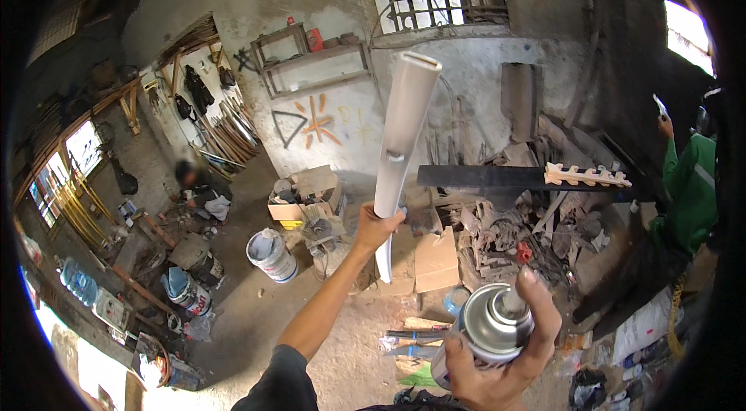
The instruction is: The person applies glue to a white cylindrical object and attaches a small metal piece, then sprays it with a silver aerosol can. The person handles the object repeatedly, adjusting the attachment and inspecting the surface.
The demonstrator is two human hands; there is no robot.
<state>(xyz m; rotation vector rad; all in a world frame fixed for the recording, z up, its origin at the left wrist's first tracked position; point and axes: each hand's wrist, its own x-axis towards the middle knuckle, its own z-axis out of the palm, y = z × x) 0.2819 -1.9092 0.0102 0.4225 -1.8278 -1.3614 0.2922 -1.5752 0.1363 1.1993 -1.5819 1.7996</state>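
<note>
My left hand (377,226) grips a long, pale, flattened hollow tube (406,112) near its lower end. The tube stands nearly upright, leaning a little right at the top, where its slot-like open end shows. A small raised fitting sits partway down, and shading varies from cream to greyish white. In my right hand (509,380) is a silver spray can (491,343), held upright low in front of me. The index finger rests on its nozzle, and the thumb presses its near side. Can and tube are apart.
A scrap pile (505,228) lies beyond the cardboard box (437,259). Above it extends a dark plank (482,176) bearing a notched wooden piece (587,176). A white bucket (272,257) stands left. One person in green (691,186) is at right; another (210,201) crouches far left.
</note>
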